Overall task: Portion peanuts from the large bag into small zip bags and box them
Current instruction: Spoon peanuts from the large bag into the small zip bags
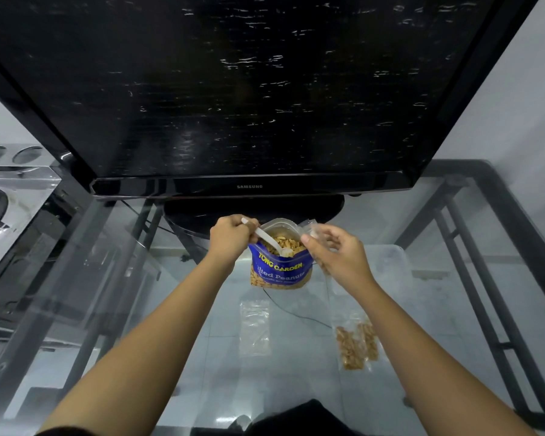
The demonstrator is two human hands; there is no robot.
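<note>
Left of the peanut bag (pixel 280 262), left hand (pixel 230 236) grips white spoon (pixel 269 239), bowl dipped in the nuts; bag stands open on glass table (pixel 438 309) below the TV (pixel 252 89), soft pouch, likely tips if knocked; right of the bag, right hand (pixel 334 250) pinches a clear zip bag (pixel 320 232), thin, slippery, best held at the mouth; nearer than the bag: empty zip bag (pixel 255 325), filled zip bag (pixel 356 343); no box identifiable.
</note>
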